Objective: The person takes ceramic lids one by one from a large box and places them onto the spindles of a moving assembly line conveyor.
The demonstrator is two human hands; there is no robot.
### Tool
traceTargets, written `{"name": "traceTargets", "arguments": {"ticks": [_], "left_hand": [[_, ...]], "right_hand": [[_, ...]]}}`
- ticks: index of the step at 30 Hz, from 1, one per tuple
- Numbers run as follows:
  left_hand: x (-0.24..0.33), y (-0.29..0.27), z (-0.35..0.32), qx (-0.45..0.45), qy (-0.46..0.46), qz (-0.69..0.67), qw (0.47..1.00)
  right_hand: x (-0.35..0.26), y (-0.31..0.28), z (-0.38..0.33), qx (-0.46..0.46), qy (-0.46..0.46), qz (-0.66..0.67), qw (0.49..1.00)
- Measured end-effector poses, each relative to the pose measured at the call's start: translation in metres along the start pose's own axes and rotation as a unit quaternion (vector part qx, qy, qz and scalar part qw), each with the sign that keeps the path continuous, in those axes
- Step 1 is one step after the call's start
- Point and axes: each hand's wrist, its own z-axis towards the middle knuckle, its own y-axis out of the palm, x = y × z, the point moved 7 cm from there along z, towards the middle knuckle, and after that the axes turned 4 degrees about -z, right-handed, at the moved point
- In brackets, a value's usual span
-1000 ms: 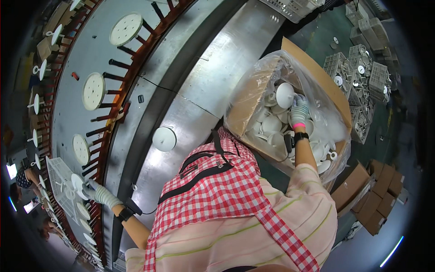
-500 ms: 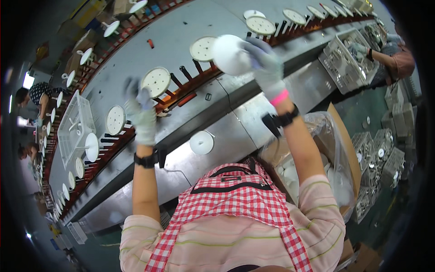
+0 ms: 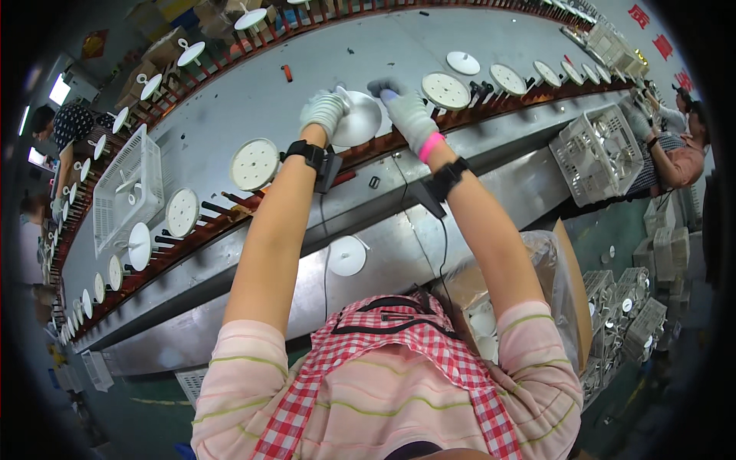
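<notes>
My left hand (image 3: 325, 112), in a pale glove, is closed at the left edge of a white round disc with a short stem (image 3: 359, 121). The disc is tilted over the rail at the table's front edge. Just right of it is my right hand (image 3: 412, 116), gloved with dark fingertips. Its fingers point left near the disc's upper edge; whether they touch it or hold anything is unclear. Perforated round plates flank my hands on the rail, one on the left (image 3: 255, 164) and one on the right (image 3: 445, 90).
Another white disc (image 3: 347, 255) lies on the metal ledge before me. At my right stands an open carton (image 3: 576, 287) lined with plastic. White crates (image 3: 142, 201) hold parts on the table. Co-workers (image 3: 668, 157) stand at both sides. A thin cable hangs from my right wrist.
My left hand has moved right and up and now grips a white disc. My right hand, which held a disc, has shifted left and down. The view has turned slightly.
</notes>
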Motion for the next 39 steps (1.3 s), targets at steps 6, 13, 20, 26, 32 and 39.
{"name": "traceTargets", "arguments": {"ticks": [6, 13, 20, 26, 32, 39], "left_hand": [[-0.074, -0.028, 0.026, 0.051, -0.012, 0.109, 0.993], [-0.111, -0.052, 0.011, 0.07, 0.156, 0.012, 0.985], [-0.227, -0.127, 0.039, 0.256, 0.336, -0.13, 0.897], [-0.236, -0.136, -0.019, 0.304, 0.033, -0.022, 0.952], [-0.205, -0.154, -0.134, 0.458, 0.113, -0.036, 0.881], [-0.206, -0.148, -0.191, 0.419, 0.029, 0.097, 0.902]], "right_hand": [[-0.022, 0.086, 0.039, -0.036, 0.165, -0.437, 0.883], [-0.031, 0.104, 0.037, 0.009, -0.047, -0.479, 0.877], [-0.038, 0.092, -0.154, -0.267, -0.083, -0.006, 0.96], [0.037, -0.134, -0.38, 0.39, 0.268, -0.056, 0.879], [0.203, -0.204, -0.503, 0.111, 0.546, -0.475, 0.681], [0.282, -0.214, -0.54, 0.006, 0.576, -0.566, 0.59]]}}
